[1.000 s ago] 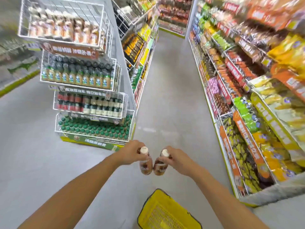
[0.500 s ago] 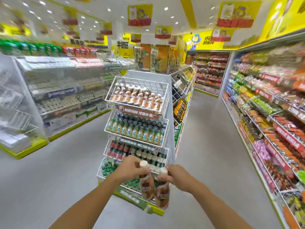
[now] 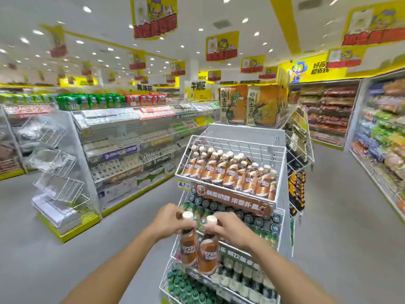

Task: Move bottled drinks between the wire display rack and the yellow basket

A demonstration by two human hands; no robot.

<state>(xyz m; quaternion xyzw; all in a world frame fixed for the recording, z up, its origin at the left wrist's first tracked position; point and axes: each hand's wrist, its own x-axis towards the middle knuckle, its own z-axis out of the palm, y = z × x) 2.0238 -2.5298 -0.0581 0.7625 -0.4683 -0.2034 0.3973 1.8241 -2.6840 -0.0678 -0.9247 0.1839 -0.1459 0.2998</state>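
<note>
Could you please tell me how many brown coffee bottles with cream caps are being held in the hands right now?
2. The left hand holds one brown coffee bottle with a cream cap, and the right hand holds the other bottle beside it, both before the white wire display rack.

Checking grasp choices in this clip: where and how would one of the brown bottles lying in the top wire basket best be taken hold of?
By the neck just under the white cap, coming from above and the front. The brown bottles in the top wire basket lie tilted back, caps raised, packed side by side, so only necks are free. Both hands are full.

Two upright brown bottles [image 3: 198,249], white-capped, side by side before the wire rack [image 3: 230,150].
</note>
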